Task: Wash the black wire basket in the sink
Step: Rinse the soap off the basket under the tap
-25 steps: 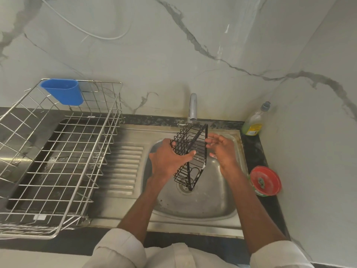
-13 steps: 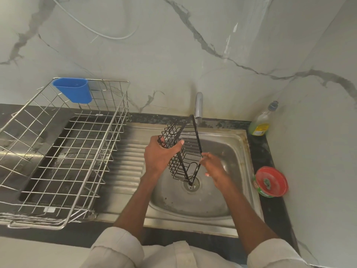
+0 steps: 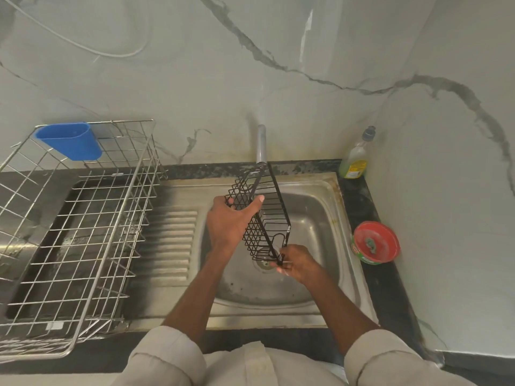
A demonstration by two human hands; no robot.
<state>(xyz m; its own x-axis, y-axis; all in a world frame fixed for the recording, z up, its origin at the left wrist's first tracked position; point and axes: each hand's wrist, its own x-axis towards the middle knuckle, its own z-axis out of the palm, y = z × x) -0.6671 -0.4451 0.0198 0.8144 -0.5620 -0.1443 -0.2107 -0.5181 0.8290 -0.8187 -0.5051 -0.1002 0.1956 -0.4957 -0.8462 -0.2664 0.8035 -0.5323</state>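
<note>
The basket (image 3: 260,218) is held tilted above the sink (image 3: 320,207), under the tap (image 3: 261,144). The left hand (image 3: 228,222) grasps its upper side; the right hand (image 3: 296,261) pinches its lower corner.

Black wire basket (image 3: 263,218) tilted over sink (image 3: 320,196)

Dark counter (image 3: 390,296): steel sink (image 3: 328,307) set in; wire dish rack (image 3: 83,246) at left end; soap bottle (image 3: 354,158) in back right corner; red-lidded tub (image 3: 375,243) along right edge.
</note>
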